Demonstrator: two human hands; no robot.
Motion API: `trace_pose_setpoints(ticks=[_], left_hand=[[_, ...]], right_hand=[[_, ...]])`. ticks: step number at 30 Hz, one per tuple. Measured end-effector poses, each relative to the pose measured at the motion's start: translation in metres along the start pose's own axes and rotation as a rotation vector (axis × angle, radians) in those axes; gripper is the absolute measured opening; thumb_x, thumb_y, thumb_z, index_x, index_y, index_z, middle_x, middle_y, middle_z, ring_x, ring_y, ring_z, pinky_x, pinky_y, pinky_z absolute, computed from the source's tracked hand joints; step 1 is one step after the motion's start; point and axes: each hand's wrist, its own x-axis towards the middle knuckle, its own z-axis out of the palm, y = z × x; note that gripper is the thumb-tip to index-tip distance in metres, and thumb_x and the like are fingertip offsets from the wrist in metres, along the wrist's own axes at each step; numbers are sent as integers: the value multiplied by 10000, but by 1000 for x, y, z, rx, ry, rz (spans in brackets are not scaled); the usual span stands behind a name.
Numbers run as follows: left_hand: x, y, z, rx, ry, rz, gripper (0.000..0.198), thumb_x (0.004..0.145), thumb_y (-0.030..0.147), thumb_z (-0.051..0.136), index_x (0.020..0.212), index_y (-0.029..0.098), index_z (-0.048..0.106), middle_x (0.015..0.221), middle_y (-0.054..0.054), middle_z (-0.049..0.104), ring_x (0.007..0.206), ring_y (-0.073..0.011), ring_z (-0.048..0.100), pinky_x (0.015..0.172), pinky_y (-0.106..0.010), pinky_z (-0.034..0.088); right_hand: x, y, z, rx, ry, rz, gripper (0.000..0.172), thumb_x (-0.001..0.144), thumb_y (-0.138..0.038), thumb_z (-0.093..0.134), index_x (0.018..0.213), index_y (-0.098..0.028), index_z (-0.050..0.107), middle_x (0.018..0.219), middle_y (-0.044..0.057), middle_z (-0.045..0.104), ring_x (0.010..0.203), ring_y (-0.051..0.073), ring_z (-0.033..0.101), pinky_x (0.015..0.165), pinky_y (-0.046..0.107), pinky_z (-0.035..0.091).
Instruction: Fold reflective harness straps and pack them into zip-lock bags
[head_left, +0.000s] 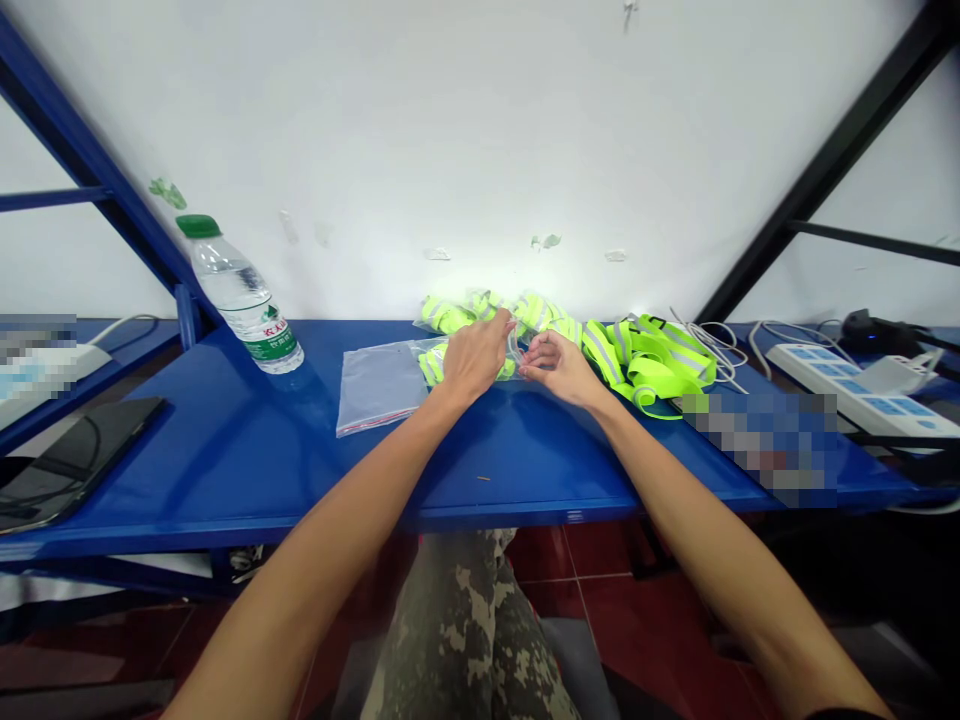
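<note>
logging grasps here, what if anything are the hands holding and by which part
The left hand and right hand appear to pinch a clear plastic bag by its edge, between them; the exact finger contact is too small to tell.

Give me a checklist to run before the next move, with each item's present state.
1. Both hands at the clear bag: ok, left hand and right hand meet there.
2. Bag sealed: cannot tell, fingers hide part of it.
3. Flat plastic bags nearby: ok, left of the left hand.
4. Loose yellow straps tidy: not ok, heaped right of the right hand.
5. Bottle capped: ok, green cap on.
</note>
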Motion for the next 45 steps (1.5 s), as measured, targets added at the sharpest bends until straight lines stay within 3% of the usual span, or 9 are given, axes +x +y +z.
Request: trace_pose_setpoints(ticks=[6,18,31,40,45], left_hand=[[-1,-3,0,-75,33,-30,461,1033,445,162,1174,199,526,886,-86,703,836,-214,657,696,-285,403],[-3,-5,-7,-239,54,-77,445,1016,500,204,1172,257,543,821,-22,694,778,-188,634,689,-290,395],[-3,-6,-7,-221,80,-125,476,1015,509,197,1216,247,539,814,-35,692,782,-201,637,688,-287,398],[-3,-6,-5,-186,85,-133,479,1018,497,198,1234,229,532,873,-59,707,835,-214,651,704,-288,404],[-4,-6,-10,-236,65,-147,447,1010,510,229,1196,242,535,835,-35,697,791,-208,642,691,-293,406]], right_hand=[[2,1,1,10,37,45,434,560,-292,818,827,-213,485,705,-6,669,627,149,657,620,301,541],[1,4,-1,-74,13,5,402,594,-349,810,835,-211,520,727,4,662,644,145,629,675,330,540],[-1,4,2,-154,21,-31,348,655,-378,785,820,-212,528,722,5,610,633,141,591,626,313,527],[-2,8,1,-213,-9,-99,321,696,-327,727,870,-225,476,786,8,618,702,150,605,685,321,525],[-3,8,0,-178,-27,-46,348,676,-319,721,889,-226,461,744,-1,612,650,145,588,650,317,514]])
